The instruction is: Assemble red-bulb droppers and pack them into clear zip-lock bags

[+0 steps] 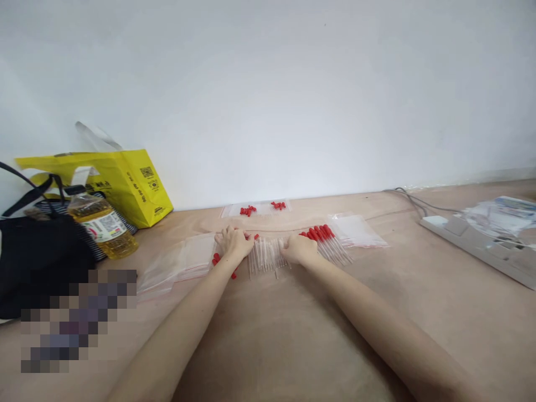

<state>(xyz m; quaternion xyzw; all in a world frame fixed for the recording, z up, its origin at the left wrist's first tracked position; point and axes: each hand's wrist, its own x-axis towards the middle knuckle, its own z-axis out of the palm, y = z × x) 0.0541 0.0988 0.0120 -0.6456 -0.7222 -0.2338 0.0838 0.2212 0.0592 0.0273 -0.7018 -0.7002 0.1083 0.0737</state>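
Observation:
A row of clear thin glass dropper tubes [267, 254] lies on the table between my two hands. My left hand [232, 244] is over the loose red rubber bulbs [216, 259] at the row's left, its fingers bent and apart from the thumb. One red bulb shows by the thumb. At the row's right end, my right hand [301, 249] is closed with its fingertips pinched at a tube; the fingers partly hide it. Right beside that hand lie several droppers [324, 240] with red bulbs fitted on clear tubes.
Clear zip bags [190, 259] lie left, with another bag [362, 230] at right. More red pieces [248, 211] rest on a bag near the wall. A yellow bag [142, 190], an oil bottle [106, 226] and a black bag [42, 257] stand left; a power strip [473, 248] lies right.

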